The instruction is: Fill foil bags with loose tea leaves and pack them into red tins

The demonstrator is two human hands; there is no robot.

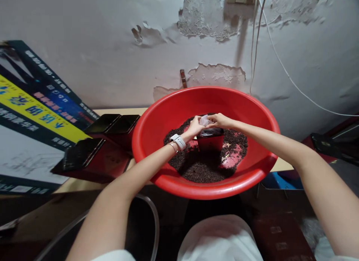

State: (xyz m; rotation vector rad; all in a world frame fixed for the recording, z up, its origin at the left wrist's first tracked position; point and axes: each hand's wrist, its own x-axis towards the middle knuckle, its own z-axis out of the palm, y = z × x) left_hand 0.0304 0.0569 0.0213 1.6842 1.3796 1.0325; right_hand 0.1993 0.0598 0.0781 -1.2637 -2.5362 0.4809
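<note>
A big red plastic basin (157, 122) holds a layer of dark loose granules (202, 167). A dark red square tin (210, 141) stands upright in the granules. My left hand (194, 127) and my right hand (218, 120) meet just above the tin's mouth. Both pinch a small clear plastic bag (204, 120) that sits in the tin's top. A white watch and a thin bracelet are on my left wrist.
Three open dark red tins (84, 152) stand on the table left of the basin, with printed posters (33, 111) leaning behind them. A peeling wall with white cables (280, 63) is close behind. A round container rim (153, 220) sits below left.
</note>
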